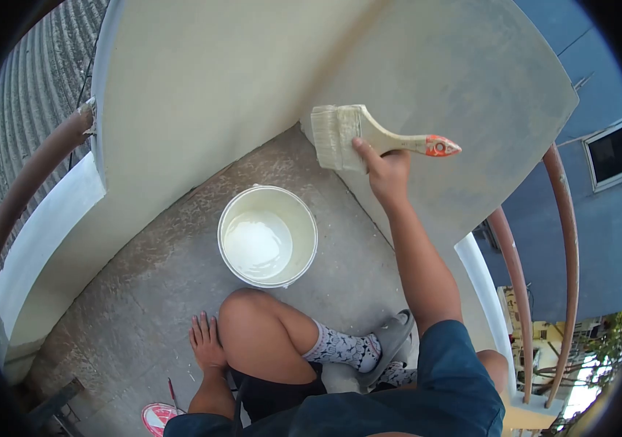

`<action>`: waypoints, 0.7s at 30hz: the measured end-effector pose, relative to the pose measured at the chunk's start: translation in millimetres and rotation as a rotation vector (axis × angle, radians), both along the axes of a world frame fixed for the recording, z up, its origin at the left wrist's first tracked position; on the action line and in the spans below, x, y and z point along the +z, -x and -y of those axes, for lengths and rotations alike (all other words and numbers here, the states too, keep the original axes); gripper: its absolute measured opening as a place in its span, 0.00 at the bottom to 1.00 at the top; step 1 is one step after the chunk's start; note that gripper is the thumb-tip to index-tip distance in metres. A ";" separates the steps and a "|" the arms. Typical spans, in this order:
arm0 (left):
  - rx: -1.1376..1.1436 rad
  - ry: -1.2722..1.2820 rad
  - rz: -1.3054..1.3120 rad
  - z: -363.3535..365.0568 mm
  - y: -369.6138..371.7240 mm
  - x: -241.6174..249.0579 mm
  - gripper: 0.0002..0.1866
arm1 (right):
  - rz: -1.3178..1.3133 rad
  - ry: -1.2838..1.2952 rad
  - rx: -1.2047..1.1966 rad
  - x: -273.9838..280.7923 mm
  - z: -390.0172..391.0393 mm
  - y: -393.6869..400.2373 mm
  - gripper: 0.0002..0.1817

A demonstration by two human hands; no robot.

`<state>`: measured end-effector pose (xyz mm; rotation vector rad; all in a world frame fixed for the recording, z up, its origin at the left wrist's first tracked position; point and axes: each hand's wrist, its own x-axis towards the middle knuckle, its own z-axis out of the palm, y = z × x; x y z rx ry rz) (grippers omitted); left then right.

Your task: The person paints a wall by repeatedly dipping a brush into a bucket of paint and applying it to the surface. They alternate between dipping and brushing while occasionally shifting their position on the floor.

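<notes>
My right hand (387, 171) is closed round a wide paintbrush (376, 136), up near the wall on the right. The brush lies sideways, its paint-coated bristles pointing left and its red-tipped handle pointing right. Below and to the left of it, a round white bucket (306, 251) stands on the floor with white paint (257, 245) in it. Beside my bent knee, my left hand (207, 344) rests flat on the floor with its fingers spread and holds nothing.
Cream walls (194, 80) meet in a corner beyond the bucket. A red and white lid (158, 418) and a thin red-handled tool (172, 392) lie at the lower left. Brown railings (27, 186) curve along both sides. My crossed legs fill the lower middle.
</notes>
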<state>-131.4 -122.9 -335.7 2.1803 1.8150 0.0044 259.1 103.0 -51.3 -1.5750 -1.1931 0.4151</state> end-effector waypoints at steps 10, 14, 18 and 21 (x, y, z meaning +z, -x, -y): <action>-0.022 -0.056 -0.016 4.8 4.1 -4.9 0.30 | 1.166 -0.051 -0.209 88.8 -132.7 -79.7 0.16; -0.004 -0.005 -0.024 3.2 0.8 -1.2 0.30 | 1.140 -0.116 -0.193 92.2 -125.3 -83.4 0.18; -0.006 -0.051 -0.011 5.5 0.1 -5.8 0.30 | 1.215 0.126 0.097 30.9 -117.2 -69.1 0.14; -0.010 -0.042 -0.034 2.7 3.7 -8.9 0.30 | 1.176 -0.004 -0.105 60.5 -136.1 -85.7 0.14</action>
